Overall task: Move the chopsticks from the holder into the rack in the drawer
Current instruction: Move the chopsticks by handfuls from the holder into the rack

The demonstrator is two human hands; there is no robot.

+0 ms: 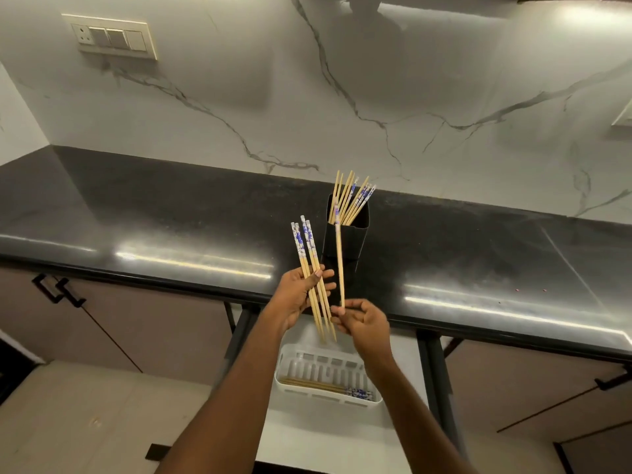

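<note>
Partway: few chopsticks in rack (326, 388); many remain in holder (345, 241). Left hand (301, 299) grips several; right hand (362, 319) pinches one.

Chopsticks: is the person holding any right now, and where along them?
Left hand grips a bundle of chopsticks mid-shaft; right hand pinches a single chopstick by its bare tip.

White veined marble wall (376, 80) with a switch plate (111, 36) rose behind a glossy black bench (136, 213); brown cabinets (136, 323) stood below.
</note>
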